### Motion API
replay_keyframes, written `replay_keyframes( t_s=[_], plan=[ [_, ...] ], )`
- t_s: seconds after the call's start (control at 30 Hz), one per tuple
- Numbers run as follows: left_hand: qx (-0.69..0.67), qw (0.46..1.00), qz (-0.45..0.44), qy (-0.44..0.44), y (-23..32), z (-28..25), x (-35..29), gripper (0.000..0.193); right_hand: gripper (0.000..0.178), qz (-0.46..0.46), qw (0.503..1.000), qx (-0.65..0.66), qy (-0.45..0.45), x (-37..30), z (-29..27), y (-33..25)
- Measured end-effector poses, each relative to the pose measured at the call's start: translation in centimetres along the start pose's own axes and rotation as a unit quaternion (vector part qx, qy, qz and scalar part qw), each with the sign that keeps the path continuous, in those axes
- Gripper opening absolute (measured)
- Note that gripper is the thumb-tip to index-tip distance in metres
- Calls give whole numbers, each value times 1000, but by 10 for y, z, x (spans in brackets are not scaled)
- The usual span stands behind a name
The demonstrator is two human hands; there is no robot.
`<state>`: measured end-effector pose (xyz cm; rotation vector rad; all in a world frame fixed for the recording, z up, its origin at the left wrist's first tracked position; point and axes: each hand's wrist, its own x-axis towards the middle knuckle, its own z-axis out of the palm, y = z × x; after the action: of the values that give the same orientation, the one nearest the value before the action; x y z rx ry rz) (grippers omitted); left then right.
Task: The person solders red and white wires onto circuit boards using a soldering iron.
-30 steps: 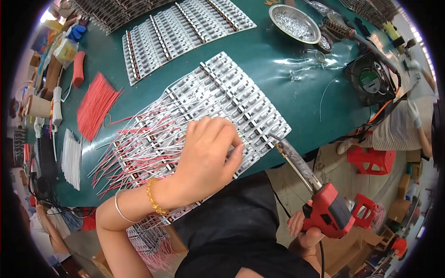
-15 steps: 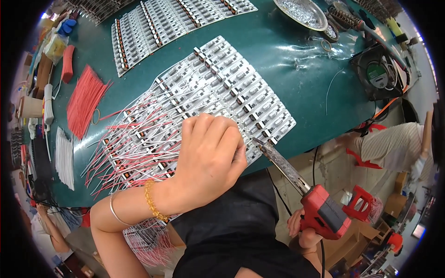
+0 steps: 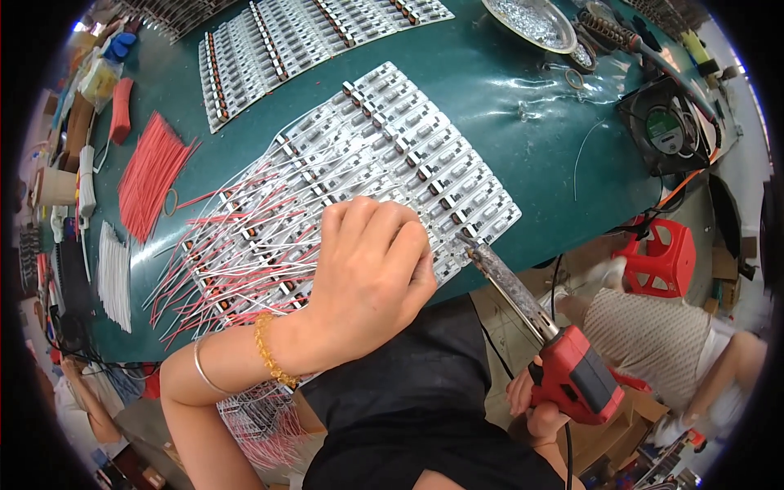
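White circuit-board panel (image 3: 445, 163), left side under red-and-white wires (image 3: 237, 278).

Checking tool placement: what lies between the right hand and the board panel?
In the head view, the soldering gun: the right hand holds it, its barrel pointing at the board panel.

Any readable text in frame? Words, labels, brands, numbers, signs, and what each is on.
None legible.
Green-and-white round label on the black fan: print too small to read.
Near circuit-board panel: any markings too small.
Red-and-black soldering gun: no text I can make out.
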<state>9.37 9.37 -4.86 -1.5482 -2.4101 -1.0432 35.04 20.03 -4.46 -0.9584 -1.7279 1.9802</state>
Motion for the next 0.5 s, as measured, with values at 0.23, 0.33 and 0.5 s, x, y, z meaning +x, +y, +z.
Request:
replay_keyframes(
  t_s=[0.23, 0.33, 0.5],
  plan=[
    [27, 999, -15, 12, -6, -5, -7, 16, 87, -77, 994, 39, -61, 26, 20, -3],
    [37, 999, 5, 9, 4, -23, -3, 17, 79, -171, 980, 91, -50, 30, -8, 20],
    [259, 960, -101, 17, -41, -91, -28, 17, 69, -174, 976, 105, -79, 34, 6, -4]
  ],
)
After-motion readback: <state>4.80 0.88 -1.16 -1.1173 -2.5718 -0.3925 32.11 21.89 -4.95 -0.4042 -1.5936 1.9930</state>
